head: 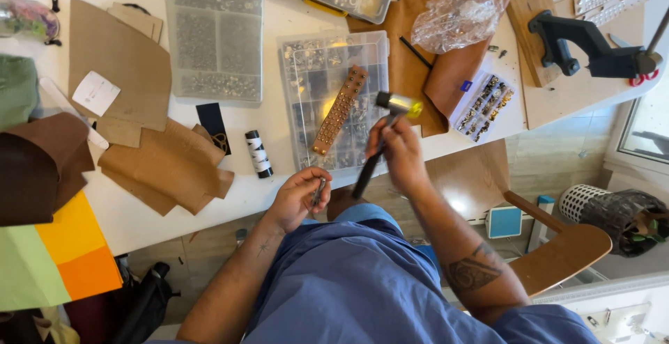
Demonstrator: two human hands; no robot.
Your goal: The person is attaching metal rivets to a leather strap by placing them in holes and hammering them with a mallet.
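The right hand (pixel 398 154) was closed around the dark, slim handle of a small hammer (pixel 382 138), fingers wrapped tight; its head, dull metal with a yellowish face, stood raised over the near edge of the white table (pixel 279 17). The left hand (pixel 298 196) pinched a thin metal punch (pixel 319 191) between thumb and curled fingers, low at the table's edge just above the blue-clad lap.

Just beyond the hammer head lay a tan leather strap (pixel 340 109), narrow and studded with rows of small round rivets, resting slantwise on a clear plastic compartment box (pixel 313 72) filled with small metal fittings. A second, cloudy organiser box (pixel 214 34) of greyish hardware lay to its left. Near them stood a short black-and-white spool (pixel 258 154) and flat, matte pieces of brown leather (pixel 167 166) with cut edges. Folded brown leather (pixel 425 10) lay farther back under a crinkled clear plastic bag (pixel 456 18), and a black cast-metal hand press (pixel 589 48) sat on a wooden board.
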